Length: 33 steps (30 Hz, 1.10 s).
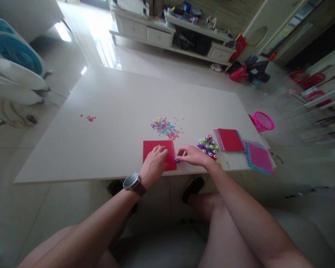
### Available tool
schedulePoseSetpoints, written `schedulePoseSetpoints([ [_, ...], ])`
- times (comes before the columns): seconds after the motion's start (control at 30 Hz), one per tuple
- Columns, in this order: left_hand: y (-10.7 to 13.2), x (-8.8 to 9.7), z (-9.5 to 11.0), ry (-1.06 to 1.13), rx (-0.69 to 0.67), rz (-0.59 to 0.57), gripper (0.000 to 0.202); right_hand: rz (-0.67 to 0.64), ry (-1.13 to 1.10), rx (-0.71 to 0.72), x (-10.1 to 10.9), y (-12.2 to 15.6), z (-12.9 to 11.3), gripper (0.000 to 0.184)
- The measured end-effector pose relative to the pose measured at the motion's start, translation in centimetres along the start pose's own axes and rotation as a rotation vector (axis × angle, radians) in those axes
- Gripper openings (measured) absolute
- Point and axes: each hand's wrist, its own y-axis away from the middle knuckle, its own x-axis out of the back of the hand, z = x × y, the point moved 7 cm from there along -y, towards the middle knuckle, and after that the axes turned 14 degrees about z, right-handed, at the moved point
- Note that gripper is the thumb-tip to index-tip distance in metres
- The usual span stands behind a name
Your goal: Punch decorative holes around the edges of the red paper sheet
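A square of red paper point(148, 148) lies near the front edge of the white table, with a line of small punched holes down its right side. My left hand point(155, 160) rests on the paper with its fingers spread and slightly bent, pressing on it. At the paper's right edge, my right hand point(194, 155) grips a small purple craft punch point(176, 160) between thumb and fingers. Beyond the paper is a heap of tiny pink, blue and pale paper cutouts point(165, 127). Several more purple, green and red craft punches point(209, 146) stand grouped beside my right hand.
Right of the punches are a stack of red paper point(231, 140) and a stack of purple and blue punched sheets point(259, 156). A few red scraps point(91, 118) lie on the left of the white table point(114, 96). A pink basket point(263, 121) stands past the right edge.
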Motion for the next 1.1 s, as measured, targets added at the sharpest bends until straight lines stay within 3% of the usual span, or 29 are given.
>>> schedulePoseSetpoints([
  [0.37, 0.5, -1.1, -0.1, -0.040, -0.018, -0.066, 0.041, -0.034, -0.075, -0.029, -0.7, -0.6, 0.8, 0.006],
  [0.7, 0.3, -1.0, 0.1, 0.004, -0.048, -0.091, 0.030, -0.015, -0.088, -0.029, -1.0, -0.8, 1.1, 0.005],
  [1.1, 0.2, -1.3, -0.1, 0.020, -0.044, -0.108, 0.037, -0.005, -0.114, -0.029, -1.1, -0.8, 0.1, 0.004],
])
